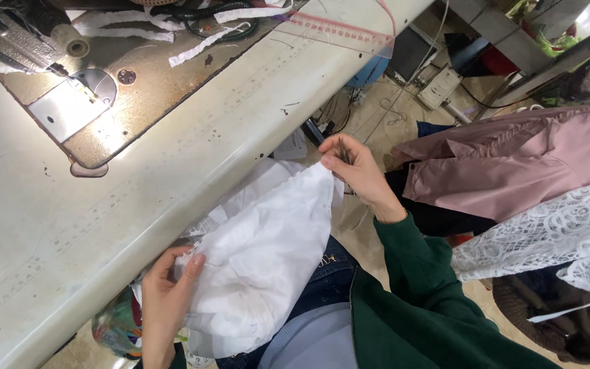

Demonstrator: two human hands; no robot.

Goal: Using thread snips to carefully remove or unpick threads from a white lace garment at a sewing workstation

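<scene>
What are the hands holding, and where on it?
Both hold one white cloth over the lap. The left hand pinches its near edge; the right hand grips its far corner.

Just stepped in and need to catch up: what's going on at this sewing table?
A person seated at the sewing table holds a piece of white fabric over their lap, below the table edge. The left hand grips its near end; the right hand pinches the far corner, stretching it out. The sewing machine has nothing under its needle. Pink and lace garments hang to the right.
</scene>
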